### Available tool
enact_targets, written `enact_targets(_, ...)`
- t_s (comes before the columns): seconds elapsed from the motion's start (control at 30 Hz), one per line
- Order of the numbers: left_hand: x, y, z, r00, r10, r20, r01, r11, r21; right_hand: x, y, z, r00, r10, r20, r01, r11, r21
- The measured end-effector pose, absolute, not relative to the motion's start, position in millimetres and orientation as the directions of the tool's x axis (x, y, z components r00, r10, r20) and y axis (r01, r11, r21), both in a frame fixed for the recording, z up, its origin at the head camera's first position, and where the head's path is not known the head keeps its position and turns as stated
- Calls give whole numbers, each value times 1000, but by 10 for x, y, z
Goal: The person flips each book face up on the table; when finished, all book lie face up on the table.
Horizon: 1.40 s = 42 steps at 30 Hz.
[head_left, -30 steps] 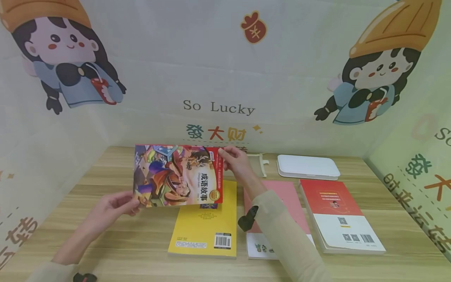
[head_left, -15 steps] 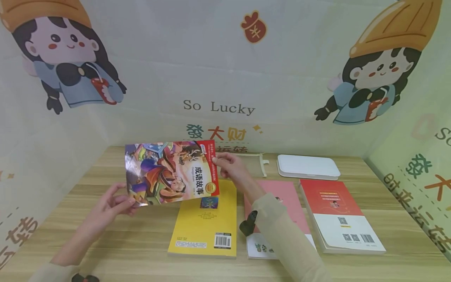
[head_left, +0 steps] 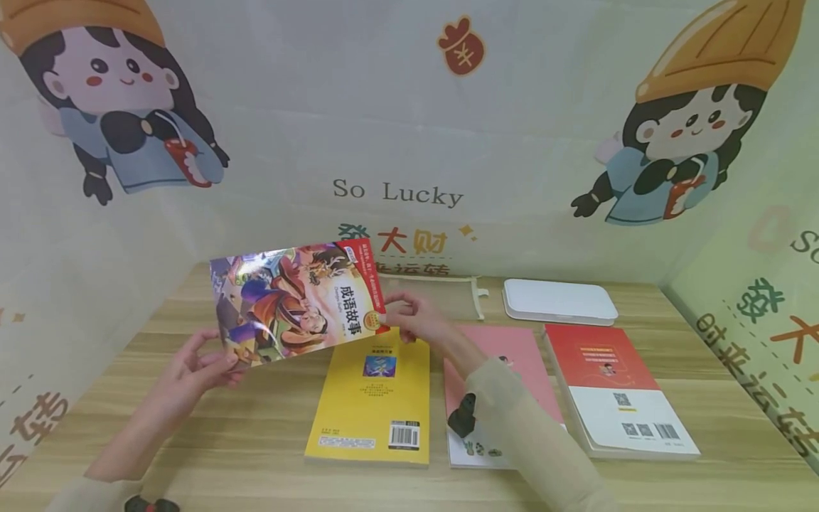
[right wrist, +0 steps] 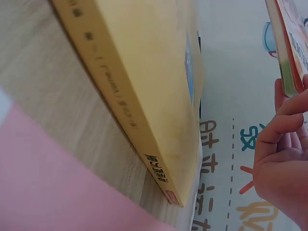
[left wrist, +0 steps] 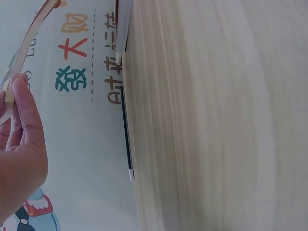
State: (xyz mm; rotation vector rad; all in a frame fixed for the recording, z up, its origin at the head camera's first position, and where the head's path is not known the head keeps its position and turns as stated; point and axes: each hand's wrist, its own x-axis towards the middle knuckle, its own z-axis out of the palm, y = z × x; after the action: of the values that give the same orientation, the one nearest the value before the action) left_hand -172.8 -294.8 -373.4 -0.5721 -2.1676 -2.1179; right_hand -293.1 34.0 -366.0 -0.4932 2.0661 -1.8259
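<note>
Both hands hold up a storybook [head_left: 288, 302] with a colourful illustrated cover and a red band, tilted above the table and turned sideways. At its lower left corner, the left hand [head_left: 195, 370] pinches it between thumb and fingers. The right hand [head_left: 416, 318] pinches the lower right corner; in the right wrist view that hand [right wrist: 284, 149] has its fingertips at the book's edge. Below and to the right of the storybook lies a yellow book [head_left: 365, 419], back cover up, its top left part hidden by the storybook.
Right of the yellow book lie a pink book [head_left: 521, 352], partly under the right forearm, and a thick red-and-white book [head_left: 608, 355]. Behind them are a white case [head_left: 559, 302] and a beige mesh pouch [head_left: 451, 295]. A dark pencil-like stick [left wrist: 127, 137] lies on the table.
The storybook has moved left and slightly up, its right side rising so it tilts more. The right hand has shifted left and down the book's right edge to the lower corner.
</note>
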Motion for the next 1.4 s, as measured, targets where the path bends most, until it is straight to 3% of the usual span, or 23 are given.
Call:
enact_targets(0.43,-1758,-3066,-3697,-915,330,231,208,-102,973,-2858,337,-3680,-852,-522,34,-55,25,-998)
enact_targets(0.67,-1814,-3089,-3655,-959,201,199,152,-229,962,-2864,329,-3704,-831,-553,66,-31,-71,-997)
enact_targets(0.93,-1862,-3175,-3604,-978,105,183,135,-358,924,-2854,356,-3733,-804,-595,-7,41,-42,-998)
enact_targets(1.17,-1870,-3256,-3598,-977,141,161,126,-224,966,-2869,360,-3730,-776,-630,-23,72,-53,-996)
enact_targets(1.4,-1837,-3368,-3660,-962,244,121,103,-87,991,-2881,280,-3765,-839,-539,-78,136,-69,-988)
